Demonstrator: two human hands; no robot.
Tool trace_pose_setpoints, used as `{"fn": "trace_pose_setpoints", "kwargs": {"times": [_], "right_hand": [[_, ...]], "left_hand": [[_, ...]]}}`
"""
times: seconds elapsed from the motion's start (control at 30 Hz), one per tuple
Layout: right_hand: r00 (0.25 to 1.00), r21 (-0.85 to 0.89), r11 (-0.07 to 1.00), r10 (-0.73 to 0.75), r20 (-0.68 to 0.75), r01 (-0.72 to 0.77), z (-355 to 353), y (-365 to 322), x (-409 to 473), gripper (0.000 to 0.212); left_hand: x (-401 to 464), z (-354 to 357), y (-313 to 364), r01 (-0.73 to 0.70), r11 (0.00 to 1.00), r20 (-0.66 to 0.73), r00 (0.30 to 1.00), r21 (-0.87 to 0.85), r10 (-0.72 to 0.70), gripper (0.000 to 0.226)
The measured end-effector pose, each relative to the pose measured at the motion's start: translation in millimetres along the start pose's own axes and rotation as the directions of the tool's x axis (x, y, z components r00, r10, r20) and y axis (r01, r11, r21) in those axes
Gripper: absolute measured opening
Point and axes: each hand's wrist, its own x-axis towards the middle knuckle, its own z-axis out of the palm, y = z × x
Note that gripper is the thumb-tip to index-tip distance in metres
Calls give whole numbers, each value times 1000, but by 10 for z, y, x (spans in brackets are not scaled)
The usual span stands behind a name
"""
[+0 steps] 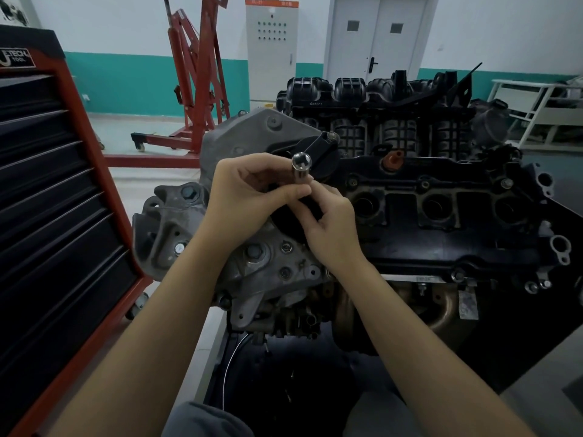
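Chrome socket [301,167] held above the left end of the engine [441,241]: left hand [249,190] curls round it, right hand [328,222] pinches its lower end. Judged an early stage; the socket is not yet seated on any bolt.

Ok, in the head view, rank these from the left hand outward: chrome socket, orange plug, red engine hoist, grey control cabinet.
1. chrome socket, pinched by the left hand itself.
2. orange plug, on the engine, to the right.
3. red engine hoist, standing behind, to the left.
4. grey control cabinet, farthest back, centre.
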Motion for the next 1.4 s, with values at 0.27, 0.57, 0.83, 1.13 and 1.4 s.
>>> {"fn": "trace_pose_setpoints", "kwargs": {"times": [0.27, 0.57, 0.83, 1.13, 1.4], "right_hand": [[996, 38, 999, 31, -86, -27, -4, -9, -8, 20], [995, 43, 999, 15, -99, -11, -9, -3, -9, 15], [1000, 18, 1000, 5, -29, -5, -3, 5, -6, 30], [997, 11, 1000, 19, -75, -19, -8, -32, -9, 22], [996, 32, 999, 44, -79, -41, -28, -69, -2, 15]], "left_hand": [[-2, 19, 1, 5, 995, -14, 1000, 100, -3, 23], [0, 11, 1, -10, 993, 52, 999, 117, 4, 26], [2, -3, -23, -3, 999, 61, 998, 31, 1, 29], [13, -7, -85, -18, 997, -1, 1000, 71, 18, 20], [9, -8, -51, 0, 1000, 29, 1000, 18, 0, 21]]}}
